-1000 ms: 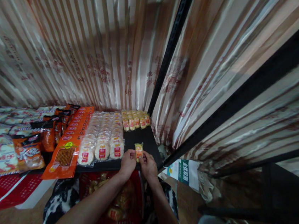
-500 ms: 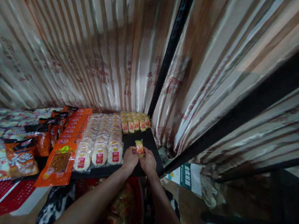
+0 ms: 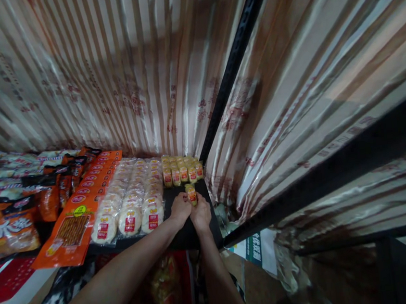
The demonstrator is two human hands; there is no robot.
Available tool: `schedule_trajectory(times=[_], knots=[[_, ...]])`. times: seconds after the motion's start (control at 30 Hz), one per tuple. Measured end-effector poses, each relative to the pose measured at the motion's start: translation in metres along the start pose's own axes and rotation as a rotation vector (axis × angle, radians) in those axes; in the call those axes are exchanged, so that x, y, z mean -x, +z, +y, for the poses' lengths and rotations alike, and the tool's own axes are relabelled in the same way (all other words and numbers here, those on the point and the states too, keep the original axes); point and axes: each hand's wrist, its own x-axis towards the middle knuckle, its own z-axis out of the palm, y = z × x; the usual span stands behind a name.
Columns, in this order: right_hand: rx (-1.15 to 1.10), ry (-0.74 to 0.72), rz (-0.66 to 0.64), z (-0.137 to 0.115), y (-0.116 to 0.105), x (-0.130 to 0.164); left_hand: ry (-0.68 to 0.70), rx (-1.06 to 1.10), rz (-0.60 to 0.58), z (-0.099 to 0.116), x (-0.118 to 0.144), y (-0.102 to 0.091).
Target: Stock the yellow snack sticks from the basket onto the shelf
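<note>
A: Item one, what the hands hold?

B: One small yellow packet, upright, pinched between both hands. Left hand closed on its left side, right hand closed on its right and lower edge.

A: Location?

B: Over the bare dark part of the shelf, right end, just in front of the yellow row of like packets standing at the back. Whether its base touches the shelf, I cannot tell.

A: Neighbouring stock?

B: Left of the hands, white round cakes in clear wrap, several columns running front to back. Next left, a column of flat orange packs. Further left, orange-and-black bags, partly overlapping.

A: Surroundings?

B: Striped foil wrap behind and to the right, a black post at the corner. A red basket below the shelf edge, under the forearms.
</note>
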Motion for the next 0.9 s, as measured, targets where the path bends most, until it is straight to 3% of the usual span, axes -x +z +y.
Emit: schedule_trajectory(times=[0.6, 0.9], knots=[[-0.153, 0.135, 0.121, 0.01, 0.017, -0.035, 0.083, 0.012, -0.061, 0.013, -0.044, 0.028], [-0.203, 0.056, 0.217, 0.018, 0.023, -0.051, 0.153, 0.036, -0.07, 0.024, -0.051, 0.036]])
